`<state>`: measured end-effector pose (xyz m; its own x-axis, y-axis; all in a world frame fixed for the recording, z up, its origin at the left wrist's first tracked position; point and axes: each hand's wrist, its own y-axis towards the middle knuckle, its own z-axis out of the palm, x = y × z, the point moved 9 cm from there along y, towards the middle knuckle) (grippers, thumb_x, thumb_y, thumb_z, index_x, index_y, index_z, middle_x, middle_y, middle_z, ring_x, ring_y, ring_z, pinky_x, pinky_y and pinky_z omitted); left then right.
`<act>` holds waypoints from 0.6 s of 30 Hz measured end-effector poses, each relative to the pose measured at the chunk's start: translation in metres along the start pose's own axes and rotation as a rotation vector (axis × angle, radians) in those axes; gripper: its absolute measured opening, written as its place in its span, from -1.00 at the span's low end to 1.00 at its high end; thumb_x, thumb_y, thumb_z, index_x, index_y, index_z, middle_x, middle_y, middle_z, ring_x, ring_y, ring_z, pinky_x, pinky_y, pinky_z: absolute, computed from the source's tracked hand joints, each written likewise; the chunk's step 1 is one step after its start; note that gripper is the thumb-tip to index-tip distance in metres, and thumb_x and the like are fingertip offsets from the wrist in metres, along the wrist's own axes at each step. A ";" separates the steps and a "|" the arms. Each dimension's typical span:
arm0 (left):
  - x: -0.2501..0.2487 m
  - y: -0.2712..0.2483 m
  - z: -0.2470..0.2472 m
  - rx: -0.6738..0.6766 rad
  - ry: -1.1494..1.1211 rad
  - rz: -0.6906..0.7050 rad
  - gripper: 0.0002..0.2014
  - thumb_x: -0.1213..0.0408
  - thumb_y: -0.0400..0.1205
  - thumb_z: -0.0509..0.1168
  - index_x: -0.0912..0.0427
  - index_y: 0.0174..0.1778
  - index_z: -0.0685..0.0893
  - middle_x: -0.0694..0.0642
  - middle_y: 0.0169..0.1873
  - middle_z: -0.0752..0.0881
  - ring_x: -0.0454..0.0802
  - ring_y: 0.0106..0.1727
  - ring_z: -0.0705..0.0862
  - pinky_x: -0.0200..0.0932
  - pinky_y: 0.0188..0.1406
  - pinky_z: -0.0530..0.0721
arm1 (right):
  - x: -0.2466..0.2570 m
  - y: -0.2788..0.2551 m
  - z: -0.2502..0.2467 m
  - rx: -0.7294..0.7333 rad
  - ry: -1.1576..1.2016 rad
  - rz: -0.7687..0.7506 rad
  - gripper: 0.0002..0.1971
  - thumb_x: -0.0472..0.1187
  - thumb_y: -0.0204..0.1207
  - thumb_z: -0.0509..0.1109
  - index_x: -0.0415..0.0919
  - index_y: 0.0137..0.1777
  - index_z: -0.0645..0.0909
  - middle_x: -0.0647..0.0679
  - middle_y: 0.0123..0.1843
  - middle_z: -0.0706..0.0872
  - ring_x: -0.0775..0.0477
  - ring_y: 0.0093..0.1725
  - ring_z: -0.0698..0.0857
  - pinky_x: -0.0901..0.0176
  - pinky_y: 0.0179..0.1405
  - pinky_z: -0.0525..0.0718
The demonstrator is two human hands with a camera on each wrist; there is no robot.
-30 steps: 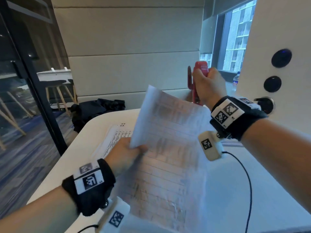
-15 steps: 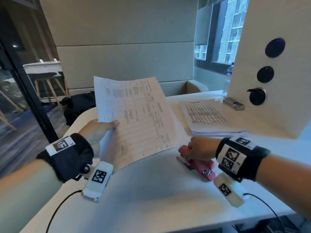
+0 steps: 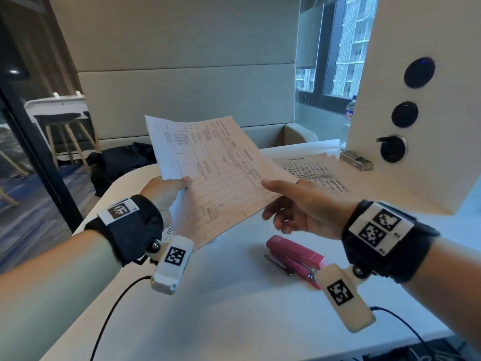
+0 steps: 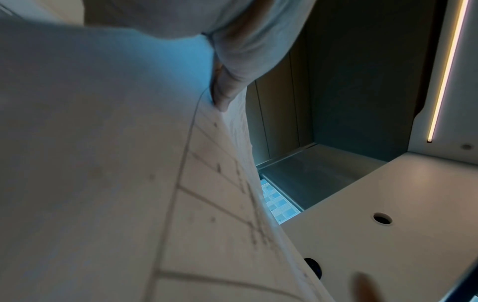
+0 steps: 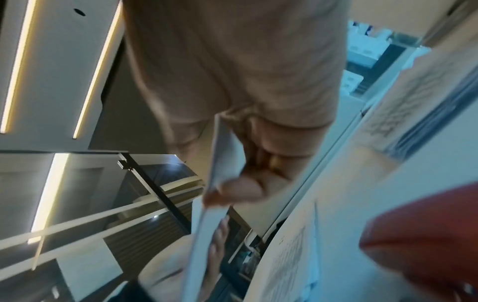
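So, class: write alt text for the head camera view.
A person's left hand holds printed sheets above a white table; the right hand brackets their right edge, thumb above, fingers below. A pink stapler lies on the table, a paper stack behind it.
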<state>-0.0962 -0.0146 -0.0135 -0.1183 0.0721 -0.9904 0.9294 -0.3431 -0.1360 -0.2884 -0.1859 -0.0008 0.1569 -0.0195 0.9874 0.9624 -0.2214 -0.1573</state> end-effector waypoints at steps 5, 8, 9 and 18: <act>0.002 -0.003 0.030 0.093 -0.071 -0.044 -0.79 0.18 0.66 0.33 0.22 0.12 0.64 0.22 -0.04 0.77 0.21 -0.13 0.74 0.12 -0.02 0.74 | -0.007 0.013 -0.038 -0.337 0.283 -0.003 -0.91 -0.34 0.70 0.20 -0.31 -0.03 0.49 -0.10 -0.46 0.52 0.16 -0.71 0.42 0.43 -0.76 0.39; 0.004 -0.009 0.037 0.176 0.021 -0.076 -0.71 0.03 0.67 0.26 0.22 0.08 0.57 0.28 -0.23 0.77 0.20 -0.38 0.73 -0.01 -0.43 0.75 | -0.008 0.023 -0.074 -0.450 0.354 0.003 -0.80 -0.35 0.73 0.11 -0.24 -0.16 0.40 -0.07 -0.44 0.44 0.19 -0.76 0.36 0.44 -0.80 0.31; 0.005 -0.009 0.034 0.197 0.108 -0.064 -0.70 0.03 0.68 0.25 0.23 0.10 0.57 0.31 -0.19 0.78 0.21 -0.36 0.73 -0.01 -0.42 0.74 | -0.010 0.026 -0.087 -0.478 0.362 0.015 -0.78 -0.36 0.74 0.08 -0.23 -0.17 0.38 -0.06 -0.43 0.42 0.19 -0.76 0.34 0.45 -0.81 0.29; 0.023 0.001 -0.005 0.244 0.919 0.031 -0.81 0.08 0.66 0.29 0.14 -0.01 0.65 0.14 -0.12 0.78 0.09 -0.20 0.76 -0.08 -0.31 0.71 | -0.056 0.046 -0.166 -0.633 0.249 0.192 -0.70 -0.43 0.72 -0.07 -0.26 -0.23 0.34 -0.08 -0.38 0.40 0.17 -0.81 0.41 0.45 -0.84 0.35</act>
<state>-0.0968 -0.0088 -0.0362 0.3233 0.7323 -0.5993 0.8167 -0.5358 -0.2143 -0.2894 -0.3568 -0.0612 0.1834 -0.3208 0.9292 0.5972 -0.7145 -0.3646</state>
